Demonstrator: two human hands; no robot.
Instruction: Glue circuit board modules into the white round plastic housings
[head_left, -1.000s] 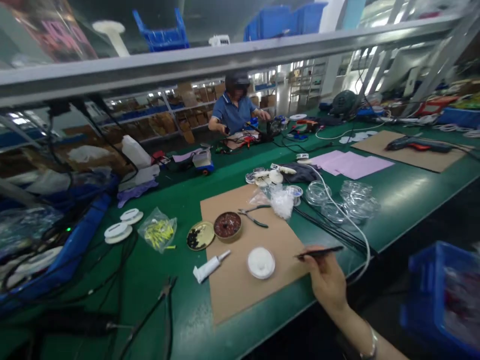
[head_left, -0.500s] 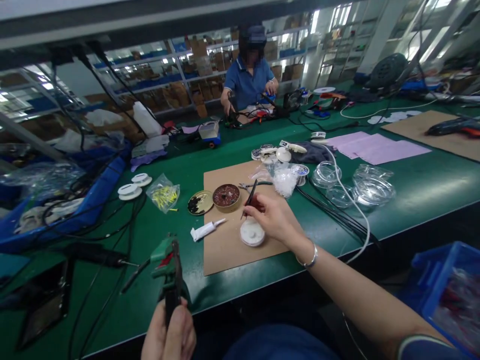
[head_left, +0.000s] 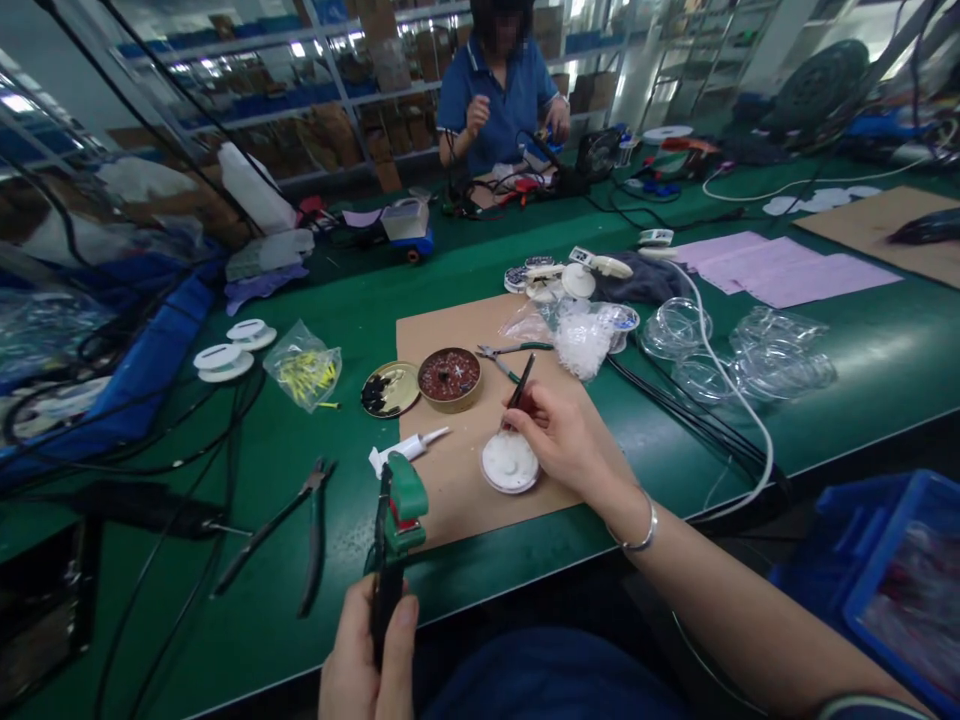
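My left hand (head_left: pixel 373 650) is closed around the black handle of a hand tool with a green head and a red part (head_left: pixel 405 505), held upright at the table's front edge. My right hand (head_left: pixel 562 430) pinches dark tweezers (head_left: pixel 523 385), their tips pointing down at the rim of a round white dish (head_left: pixel 510 475) with whitish contents. The dish rests on a brown board (head_left: pixel 457 515). Behind it stands a round tin (head_left: pixel 450 380) filled with a reddish-brown mass, next to its gold lid (head_left: pixel 390 390) with black residue. A white tube with a nozzle (head_left: pixel 409 450) lies to the left.
Pliers (head_left: pixel 311 510) lie open at left, beyond them a bag of yellow pieces (head_left: pixel 305 365). Cutters (head_left: pixel 514 352), a bag of white pieces (head_left: pixel 583 340), clear coils (head_left: pixel 780 360) and black cables (head_left: pixel 690 420) lie to the right. Across the table sits a co-worker (head_left: pixel 499 110).
My left hand has moved the green-headed tool rightward, uncovering the pliers. My right hand stays at the dish with the tweezers. The view has tipped down; the co-worker has raised a hand.
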